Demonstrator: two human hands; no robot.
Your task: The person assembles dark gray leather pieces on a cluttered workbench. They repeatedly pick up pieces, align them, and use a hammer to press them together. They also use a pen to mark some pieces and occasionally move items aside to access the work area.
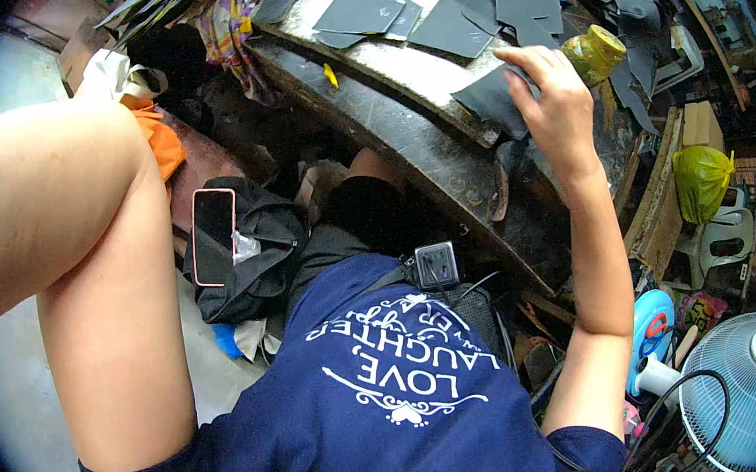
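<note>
"How far along was it, in the head view?"

"Partway, I'd judge. Many dark sheets (366, 0) lay in angular shapes, apparently cut, toward the far edge of the tabletop (393, 126). One piece (486, 98) lay at the near corner of the white board (432, 78), just beside the right hand (553, 87); that one seemed left to deal with."

"And the hands?"

"The right was loosely curled; I couldn't tell whether it gripped the piece. The left was out of sight, its arm cut off at the rim."

"Anything else unclear?"

"The hand partly hid the jar (601, 53), and overlapping sheets defied counting."
</note>
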